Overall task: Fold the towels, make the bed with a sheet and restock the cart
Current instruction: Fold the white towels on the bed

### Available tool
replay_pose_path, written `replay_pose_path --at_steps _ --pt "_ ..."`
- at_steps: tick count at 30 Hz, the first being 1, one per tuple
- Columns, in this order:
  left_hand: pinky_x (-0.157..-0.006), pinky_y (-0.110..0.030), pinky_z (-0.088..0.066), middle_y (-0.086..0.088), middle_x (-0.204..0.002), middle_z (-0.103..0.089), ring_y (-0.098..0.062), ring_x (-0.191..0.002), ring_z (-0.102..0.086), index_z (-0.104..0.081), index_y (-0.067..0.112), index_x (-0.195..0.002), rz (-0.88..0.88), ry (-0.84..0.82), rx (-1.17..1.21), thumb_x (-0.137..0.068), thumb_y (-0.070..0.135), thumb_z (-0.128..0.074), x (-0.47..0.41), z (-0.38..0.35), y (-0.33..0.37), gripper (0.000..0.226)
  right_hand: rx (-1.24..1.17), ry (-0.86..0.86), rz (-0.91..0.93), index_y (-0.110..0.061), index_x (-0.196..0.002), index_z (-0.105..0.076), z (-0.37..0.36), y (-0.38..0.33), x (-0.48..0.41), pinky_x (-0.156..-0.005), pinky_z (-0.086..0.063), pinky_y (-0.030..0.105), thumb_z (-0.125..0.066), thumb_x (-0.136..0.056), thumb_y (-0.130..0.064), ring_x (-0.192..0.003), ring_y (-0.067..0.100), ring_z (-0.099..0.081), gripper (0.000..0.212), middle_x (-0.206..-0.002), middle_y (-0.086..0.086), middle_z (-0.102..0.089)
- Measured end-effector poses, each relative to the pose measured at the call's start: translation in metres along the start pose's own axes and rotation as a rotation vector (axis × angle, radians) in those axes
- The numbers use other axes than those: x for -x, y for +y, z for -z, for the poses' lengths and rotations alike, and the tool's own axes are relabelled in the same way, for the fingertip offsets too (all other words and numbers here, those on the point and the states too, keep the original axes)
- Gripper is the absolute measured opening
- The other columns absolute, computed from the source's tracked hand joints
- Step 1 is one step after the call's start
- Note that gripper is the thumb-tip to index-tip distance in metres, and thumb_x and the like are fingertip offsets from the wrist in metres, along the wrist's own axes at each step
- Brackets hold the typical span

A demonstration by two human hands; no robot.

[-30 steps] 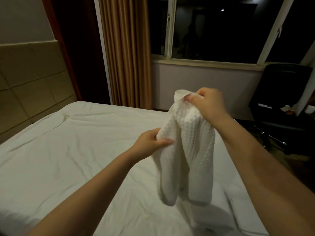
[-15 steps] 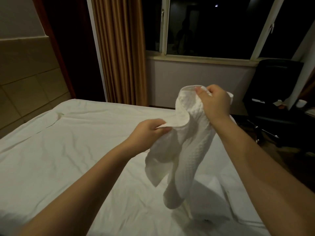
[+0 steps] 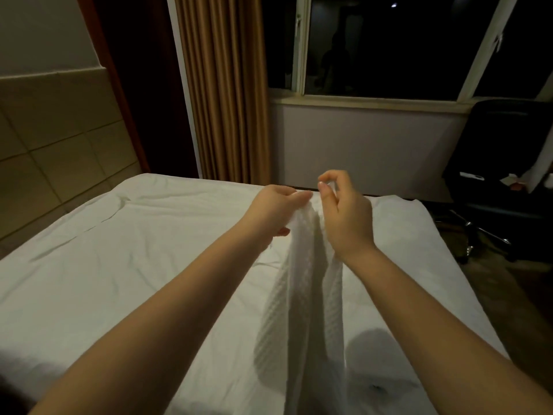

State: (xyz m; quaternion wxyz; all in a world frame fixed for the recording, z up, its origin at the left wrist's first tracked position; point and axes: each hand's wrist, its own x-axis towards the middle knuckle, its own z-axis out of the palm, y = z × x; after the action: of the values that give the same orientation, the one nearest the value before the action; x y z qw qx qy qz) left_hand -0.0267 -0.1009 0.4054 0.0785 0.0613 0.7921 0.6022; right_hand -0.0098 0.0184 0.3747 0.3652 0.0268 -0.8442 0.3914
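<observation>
A white waffle-weave towel (image 3: 299, 310) hangs in long vertical folds above the bed (image 3: 119, 265), over the half of it nearer the person, and its lower part runs out of the bottom of the view. The towel is held up by its top edge. The left hand (image 3: 273, 206) grips that edge with the fingers curled over the cloth and the thumb stretched along it. The right hand (image 3: 348, 217) sits just beside it, thumb and forefinger pinched together on what looks like a corner of the same edge, the other fingers loosely bent. The two hands are close together, almost touching, with both bare forearms reaching out over the bed.

The bed is covered by a white sheet with shallow creases, and the towel's shadow falls on it below the right forearm. Along the bed's left side runs a tan padded wall panel (image 3: 59, 130). Beyond the bed's far edge hangs a brown pleated curtain (image 3: 224, 85), with a dark window (image 3: 383, 46) to its right. Off the bed's far right corner stands a black office chair (image 3: 505, 163).
</observation>
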Motion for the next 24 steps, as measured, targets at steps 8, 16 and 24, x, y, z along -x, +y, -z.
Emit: replay_pose_path --at_steps 8,16,24 --pt "-0.062 -0.02 -0.052 0.005 -0.086 -0.06 -0.011 -0.078 -0.06 -0.061 0.022 -0.09 -0.152 0.24 -0.157 -0.086 0.031 -0.066 -0.001 0.003 -0.004 0.011 -0.17 0.043 -0.033 -0.025 -0.109 -0.046 -0.008 -0.015 0.024 -0.051 -0.042 0.004 -0.052 -0.096 -0.022 -0.061 -0.003 -0.056 0.014 -0.069 -0.022 -0.049" --pt "-0.067 -0.026 -0.053 0.002 -0.073 -0.061 -0.012 -0.07 -0.057 -0.067 0.014 -0.084 -0.265 0.233 -0.263 -0.092 0.03 -0.058 -0.001 0.007 -0.003 0.02 -0.219 -0.002 -0.015 -0.023 -0.109 -0.048 -0.015 -0.023 0.022 -0.054 -0.043 0.003 -0.05 -0.096 -0.023 -0.065 -0.008 -0.056 0.012 -0.074 -0.026 -0.049" --pt "-0.091 -0.032 -0.045 -0.004 -0.114 -0.064 -0.019 -0.103 -0.059 -0.066 0.014 -0.109 0.022 0.058 -0.314 -0.089 0.064 -0.033 -0.002 -0.008 -0.011 0.064 -0.086 -0.294 -0.202 -0.018 -0.134 -0.035 -0.011 -0.008 0.031 -0.06 -0.043 0.006 -0.041 -0.1 -0.027 -0.069 0.003 -0.054 0.035 -0.094 -0.008 -0.054"
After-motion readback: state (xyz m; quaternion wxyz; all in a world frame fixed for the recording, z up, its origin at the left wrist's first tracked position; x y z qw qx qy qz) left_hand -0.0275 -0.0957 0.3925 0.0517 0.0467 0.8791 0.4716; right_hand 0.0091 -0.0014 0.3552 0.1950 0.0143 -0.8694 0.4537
